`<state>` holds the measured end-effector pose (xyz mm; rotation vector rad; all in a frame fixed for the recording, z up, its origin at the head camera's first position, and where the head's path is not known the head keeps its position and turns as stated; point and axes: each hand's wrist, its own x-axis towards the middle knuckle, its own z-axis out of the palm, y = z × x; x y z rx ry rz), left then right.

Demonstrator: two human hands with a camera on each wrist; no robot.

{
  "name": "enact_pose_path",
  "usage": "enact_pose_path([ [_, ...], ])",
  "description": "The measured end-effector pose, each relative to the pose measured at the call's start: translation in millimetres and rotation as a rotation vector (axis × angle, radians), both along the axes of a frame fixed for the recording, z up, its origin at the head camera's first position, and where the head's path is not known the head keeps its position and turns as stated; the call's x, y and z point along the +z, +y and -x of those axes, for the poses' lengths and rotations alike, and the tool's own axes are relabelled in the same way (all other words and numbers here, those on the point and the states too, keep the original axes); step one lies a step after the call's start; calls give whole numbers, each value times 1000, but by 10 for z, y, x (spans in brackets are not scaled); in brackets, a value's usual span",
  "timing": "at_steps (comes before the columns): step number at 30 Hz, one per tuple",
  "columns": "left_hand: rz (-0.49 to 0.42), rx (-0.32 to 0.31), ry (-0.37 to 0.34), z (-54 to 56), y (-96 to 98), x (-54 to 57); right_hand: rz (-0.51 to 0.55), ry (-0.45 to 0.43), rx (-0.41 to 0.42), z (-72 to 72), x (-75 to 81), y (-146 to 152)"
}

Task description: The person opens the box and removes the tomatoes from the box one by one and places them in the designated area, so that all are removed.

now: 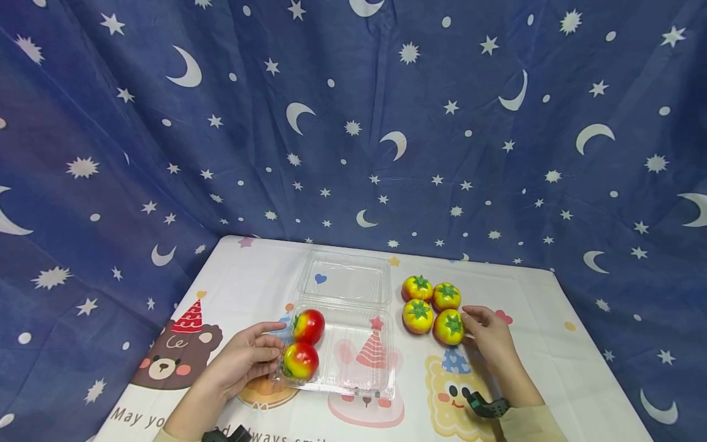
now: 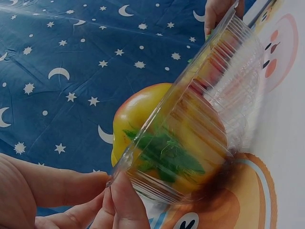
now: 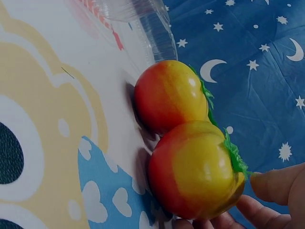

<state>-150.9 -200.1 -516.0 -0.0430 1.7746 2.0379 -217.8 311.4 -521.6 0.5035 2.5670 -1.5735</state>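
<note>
A clear plastic clamshell box (image 1: 353,383) lies with its lid (image 1: 345,279) folded back. Two red-and-yellow toy tomatoes (image 1: 309,326) sit in the box's left side. My left hand (image 1: 251,356) pinches the left rim between thumb and fingers, and the left wrist view shows a tomato (image 2: 167,138) through the wall. To the right, several more toy tomatoes with green leafy tops stand grouped on the table. My right hand (image 1: 488,334) holds the nearest right tomato (image 1: 449,327) at its side, with fingers around it in the right wrist view; another tomato (image 3: 169,98) stands beside it.
A white tablecloth (image 1: 552,344) with printed cartoon figures covers the table. Behind it hangs a blue curtain (image 1: 342,147) with moons and stars. Each wrist carries a black strap, the right one (image 1: 488,406) plainly visible. A gap separates the box from the grouped tomatoes.
</note>
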Motion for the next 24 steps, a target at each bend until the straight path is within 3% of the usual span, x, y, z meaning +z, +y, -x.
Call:
enact_pose_path([
  [15,-3,4,-5,-8,0,4,48,27,36,-26,3,40],
  [24,-2,6,-6,-11,2,4,49,22,15,0,-30,0],
])
